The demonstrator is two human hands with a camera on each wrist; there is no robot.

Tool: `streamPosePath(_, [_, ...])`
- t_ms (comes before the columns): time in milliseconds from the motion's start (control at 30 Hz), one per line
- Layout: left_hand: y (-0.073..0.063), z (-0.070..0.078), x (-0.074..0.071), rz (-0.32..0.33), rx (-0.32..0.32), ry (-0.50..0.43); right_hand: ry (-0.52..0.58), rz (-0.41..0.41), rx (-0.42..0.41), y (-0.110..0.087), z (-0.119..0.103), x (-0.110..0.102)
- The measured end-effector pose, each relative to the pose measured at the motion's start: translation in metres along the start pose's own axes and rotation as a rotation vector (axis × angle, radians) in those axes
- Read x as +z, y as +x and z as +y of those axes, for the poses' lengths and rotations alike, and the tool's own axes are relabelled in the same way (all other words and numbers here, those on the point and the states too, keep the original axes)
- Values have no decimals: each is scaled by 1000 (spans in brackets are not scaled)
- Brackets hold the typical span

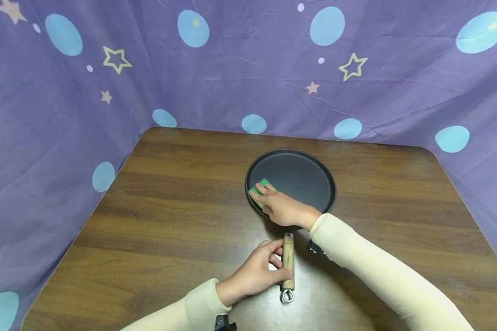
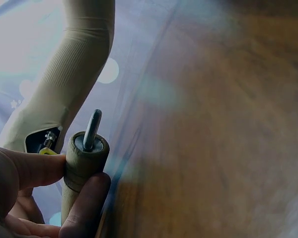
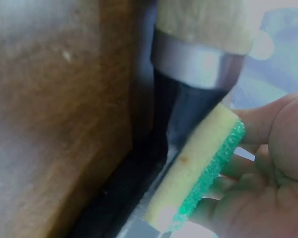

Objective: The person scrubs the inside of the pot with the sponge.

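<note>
A round black frying pan [image 1: 300, 179] with a low rim lies flat on the table, its wooden handle [image 1: 288, 257] pointing toward me. My left hand [image 1: 257, 270] grips that handle from the left; in the left wrist view, thumb and fingers close around the handle's end [image 2: 84, 161], beside its metal hanging loop [image 2: 92, 130]. Over the pan's near left part, my right hand [image 1: 286, 209] holds a sponge [image 1: 264, 183] against the cooking surface. The right wrist view shows the sponge's yellow side [image 3: 188, 168] toward the pan, with the fingers along its green scouring layer.
A brown wooden table [image 1: 170, 193] carries the pan. Purple cloth [image 1: 248, 69] with stars and blue dots hangs behind the table and along its sides. The right forearm's cream sleeve [image 1: 381, 266] passes over the table's right part.
</note>
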State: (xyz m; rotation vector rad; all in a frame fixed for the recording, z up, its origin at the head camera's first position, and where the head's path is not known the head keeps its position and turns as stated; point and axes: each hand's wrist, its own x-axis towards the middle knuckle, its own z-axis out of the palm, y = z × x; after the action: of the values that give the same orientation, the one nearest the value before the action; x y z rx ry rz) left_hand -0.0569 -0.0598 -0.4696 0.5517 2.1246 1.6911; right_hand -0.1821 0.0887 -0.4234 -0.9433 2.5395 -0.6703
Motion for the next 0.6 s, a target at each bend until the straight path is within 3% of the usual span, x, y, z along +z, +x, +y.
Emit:
streamPosePath(267, [0, 1, 2, 0, -3, -11, -25, 2, 42, 15, 4, -3])
streamPosePath(600, [1, -1, 3, 15, 23, 0, -40, -12, 154, 39, 6, -14])
